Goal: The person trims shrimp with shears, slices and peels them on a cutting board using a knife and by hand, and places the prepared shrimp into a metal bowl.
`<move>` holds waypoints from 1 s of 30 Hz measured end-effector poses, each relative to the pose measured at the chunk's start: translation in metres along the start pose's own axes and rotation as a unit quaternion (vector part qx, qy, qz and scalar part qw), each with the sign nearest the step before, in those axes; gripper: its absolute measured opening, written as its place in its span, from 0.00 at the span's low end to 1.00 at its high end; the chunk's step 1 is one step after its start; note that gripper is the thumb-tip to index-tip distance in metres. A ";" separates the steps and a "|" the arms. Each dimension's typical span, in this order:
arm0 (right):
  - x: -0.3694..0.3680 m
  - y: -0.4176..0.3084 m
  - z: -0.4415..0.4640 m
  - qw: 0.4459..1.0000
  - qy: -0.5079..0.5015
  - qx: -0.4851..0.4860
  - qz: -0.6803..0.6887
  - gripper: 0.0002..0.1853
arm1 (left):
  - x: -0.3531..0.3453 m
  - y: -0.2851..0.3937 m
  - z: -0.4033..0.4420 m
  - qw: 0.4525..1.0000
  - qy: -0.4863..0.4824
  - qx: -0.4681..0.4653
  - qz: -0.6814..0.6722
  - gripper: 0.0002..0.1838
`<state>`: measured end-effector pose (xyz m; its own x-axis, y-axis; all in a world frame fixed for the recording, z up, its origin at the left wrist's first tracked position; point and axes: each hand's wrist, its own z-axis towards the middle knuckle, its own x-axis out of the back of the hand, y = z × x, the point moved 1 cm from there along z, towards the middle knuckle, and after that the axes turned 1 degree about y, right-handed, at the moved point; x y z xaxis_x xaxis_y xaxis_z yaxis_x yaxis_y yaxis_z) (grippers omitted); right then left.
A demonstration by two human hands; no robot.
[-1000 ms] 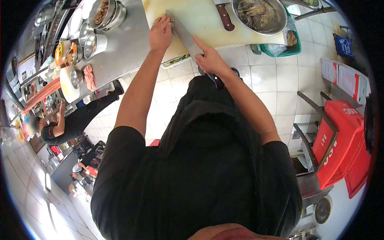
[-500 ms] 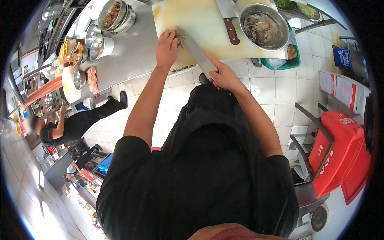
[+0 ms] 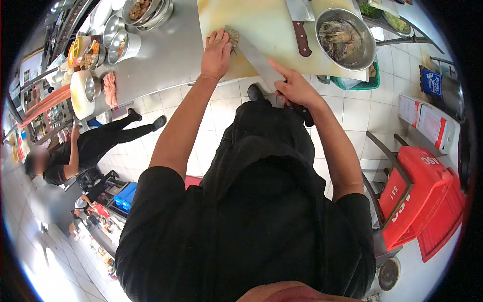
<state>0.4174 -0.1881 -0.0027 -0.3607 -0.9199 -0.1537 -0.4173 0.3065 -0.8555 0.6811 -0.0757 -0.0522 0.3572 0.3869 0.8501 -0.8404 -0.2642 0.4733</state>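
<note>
My left hand (image 3: 216, 54) lies on the white cutting board (image 3: 266, 25), its fingers pressing down on a small greyish prawn (image 3: 232, 37). In my right hand (image 3: 298, 89) is a long kitchen knife (image 3: 259, 61), the index finger stretched along its blade. The blade points up and left, its tip end beside the prawn; whether it cuts into the prawn I cannot tell. To the right lies a cleaver (image 3: 302, 39) with a brown riveted handle. Beside it, a steel bowl (image 3: 371, 48) holds several raw prawns (image 3: 342, 39).
The steel counter (image 3: 166, 55) runs left, carrying bowls of food (image 3: 140, 11) and a pink cloth (image 3: 109, 89). Under the board's right end hangs a green basket (image 3: 370, 83). Red crates (image 3: 415, 191) stand at right. Another person (image 3: 95, 146) stands at the far left.
The view has shifted, moving the board and bowl slightly right and down in the picture. My right hand and the knife have drawn back a little toward me. My left hand stays on the prawn.
</note>
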 end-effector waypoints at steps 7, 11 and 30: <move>0.007 -0.007 0.007 1.000 -0.002 0.009 -0.027 0.40 | -0.002 -0.001 -0.001 1.000 -0.007 0.008 -0.003 0.22; 0.006 -0.011 0.002 1.000 0.002 -0.005 0.005 0.39 | 0.002 -0.006 -0.001 1.000 -0.017 0.009 -0.004 0.23; -0.004 -0.002 -0.019 0.999 -0.005 -0.021 -0.040 0.43 | 0.001 0.000 -0.001 1.000 -0.029 0.010 -0.001 0.23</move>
<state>0.4035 -0.1805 0.0091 -0.3157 -0.9445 -0.0909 -0.4790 0.2414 -0.8440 0.6812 -0.0745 -0.0521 0.3821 0.3358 0.8609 -0.8315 -0.2816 0.4789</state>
